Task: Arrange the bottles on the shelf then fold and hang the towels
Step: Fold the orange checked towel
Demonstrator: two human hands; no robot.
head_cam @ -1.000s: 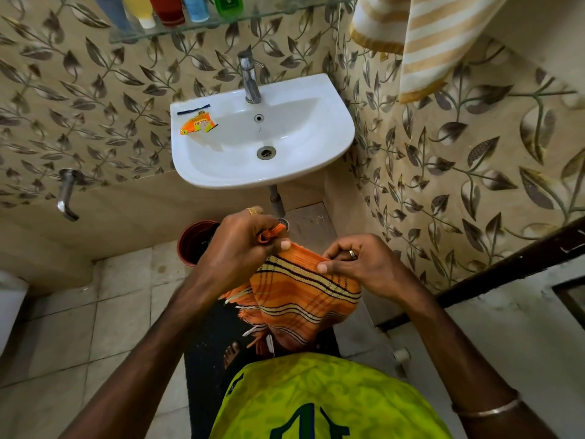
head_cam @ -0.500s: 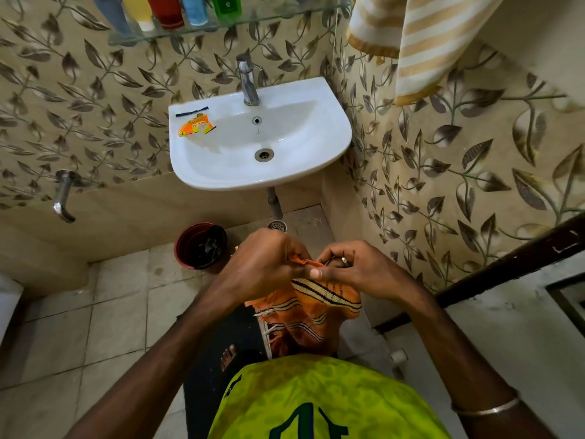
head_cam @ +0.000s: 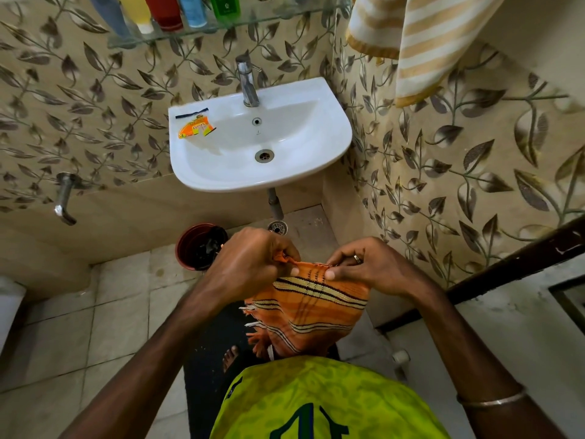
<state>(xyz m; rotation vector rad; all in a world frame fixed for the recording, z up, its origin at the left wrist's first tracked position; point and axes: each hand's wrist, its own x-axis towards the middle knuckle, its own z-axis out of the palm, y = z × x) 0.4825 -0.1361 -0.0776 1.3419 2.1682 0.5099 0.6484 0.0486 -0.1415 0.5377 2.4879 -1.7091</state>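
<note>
Close to the person's chest, the orange striped towel hangs folded below both hands, its top edge running left to right between them. The left hand pinches the bunched left corner of that edge; the right hand pinches the right end, thumb pressed on the cloth. The two grips sit near each other, so the fold is narrow and the towel's length drops toward the floor. Further off stands the sink. Beyond it, the bottles stand upright on the glass shelf, and a beige striped towel hangs on the right wall, probably where this one goes next.
</note>
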